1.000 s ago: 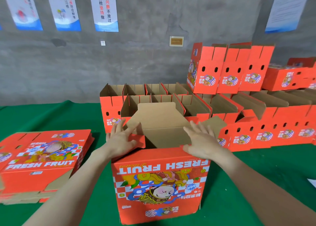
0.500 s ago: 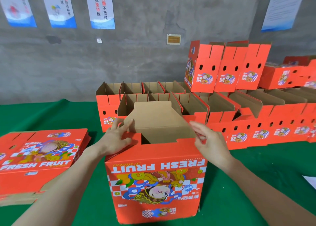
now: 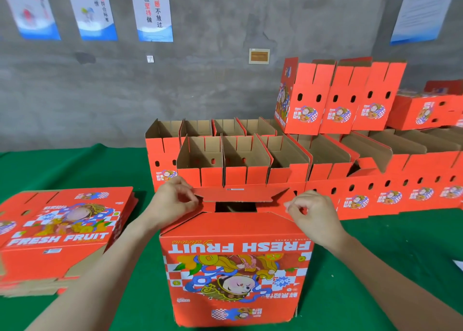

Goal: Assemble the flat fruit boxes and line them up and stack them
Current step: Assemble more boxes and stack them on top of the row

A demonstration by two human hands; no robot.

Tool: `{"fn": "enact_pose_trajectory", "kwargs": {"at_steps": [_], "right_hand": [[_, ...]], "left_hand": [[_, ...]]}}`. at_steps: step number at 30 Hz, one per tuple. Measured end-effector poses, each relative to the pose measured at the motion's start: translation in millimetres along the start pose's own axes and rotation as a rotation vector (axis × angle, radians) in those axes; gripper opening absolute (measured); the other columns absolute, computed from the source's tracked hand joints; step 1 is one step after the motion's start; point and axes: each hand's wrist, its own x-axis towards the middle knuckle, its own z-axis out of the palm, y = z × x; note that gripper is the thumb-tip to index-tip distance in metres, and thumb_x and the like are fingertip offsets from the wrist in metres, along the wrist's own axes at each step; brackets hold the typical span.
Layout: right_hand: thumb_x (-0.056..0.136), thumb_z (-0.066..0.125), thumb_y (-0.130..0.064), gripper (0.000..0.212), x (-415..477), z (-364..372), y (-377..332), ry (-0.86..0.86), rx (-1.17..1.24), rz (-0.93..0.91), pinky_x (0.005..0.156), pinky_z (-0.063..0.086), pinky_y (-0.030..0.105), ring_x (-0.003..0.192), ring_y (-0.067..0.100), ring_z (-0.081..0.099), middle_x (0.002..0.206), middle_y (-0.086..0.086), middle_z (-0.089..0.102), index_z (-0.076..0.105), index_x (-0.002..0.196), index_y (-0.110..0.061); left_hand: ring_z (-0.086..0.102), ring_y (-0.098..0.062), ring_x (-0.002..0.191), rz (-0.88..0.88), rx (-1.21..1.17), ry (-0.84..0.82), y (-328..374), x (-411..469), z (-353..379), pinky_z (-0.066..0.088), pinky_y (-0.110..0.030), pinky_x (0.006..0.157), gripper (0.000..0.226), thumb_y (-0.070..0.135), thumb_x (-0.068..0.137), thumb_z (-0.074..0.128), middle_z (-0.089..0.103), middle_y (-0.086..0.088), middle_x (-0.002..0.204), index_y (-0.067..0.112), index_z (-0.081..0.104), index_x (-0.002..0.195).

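Observation:
A red fruit box (image 3: 235, 270) stands upside down on the green table right in front of me, its print reading "FRESH FRUIT" inverted. The far flap (image 3: 240, 194) is folded down almost level over the opening, with a dark gap below it. My left hand (image 3: 172, 203) pinches the flap's left corner. My right hand (image 3: 313, 215) pinches the box's right top corner by the flap's right end. A pile of flat unfolded boxes (image 3: 60, 230) lies to the left.
Rows of assembled open boxes (image 3: 250, 160) stand behind, running to the right edge. More boxes (image 3: 335, 97) sit stacked on top at the right, some tilted. A grey wall with posters (image 3: 155, 9) closes the back. Green cloth (image 3: 375, 255) covers the table.
The tall brown far flap has been folded down over the opening. Both hands went from flat on the side flaps to pinching the top corners. The side flaps are now tucked in.

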Motion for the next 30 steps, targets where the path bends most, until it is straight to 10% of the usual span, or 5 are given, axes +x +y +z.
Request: {"fn": "enact_pose_trajectory", "kwargs": {"at_steps": [7,11,15,30], "right_hand": [[0.087,0.065,-0.004,0.032,6,-8,-7,-0.085,0.094,-0.022,0.068,0.043,0.036,0.066,0.028,0.055,0.06,0.01,0.059,0.055,0.056,0.003],[0.089,0.064,-0.022,0.023,27,-3,-17,-0.233,0.051,0.057,0.097,0.039,0.035,0.109,0.018,0.051,0.115,-0.001,0.059,0.062,0.111,-0.017],[0.09,0.061,-0.034,0.063,46,8,-17,-0.493,-0.074,0.25,0.11,0.029,0.032,0.135,0.021,0.035,0.148,0.002,0.035,0.035,0.146,-0.019],[0.086,0.064,-0.042,0.067,40,21,-18,-0.488,-0.294,0.263,0.096,0.042,0.037,0.121,0.027,0.049,0.139,0.002,0.036,0.032,0.141,-0.024]], "left_hand": [[0.054,-0.013,0.085,-0.062,0.092,-0.104,8,3,3,0.043,-0.02,0.075,0.03,0.042,0.077,0.075,0.049,0.0,0.097,0.02,0.058,0.089],[0.04,-0.021,0.126,-0.164,0.184,-0.277,9,7,2,0.034,-0.035,0.11,0.091,0.052,0.073,0.073,0.03,-0.004,0.136,0.018,0.031,0.146],[0.046,-0.02,0.122,-0.215,0.209,-0.324,10,10,5,0.038,-0.033,0.106,0.087,0.055,0.075,0.071,0.04,-0.001,0.131,0.021,0.033,0.145],[0.047,-0.03,0.119,-0.23,0.41,-0.274,17,6,15,0.043,-0.045,0.101,0.083,0.058,0.07,0.073,0.041,-0.005,0.13,0.023,0.035,0.135]]}}
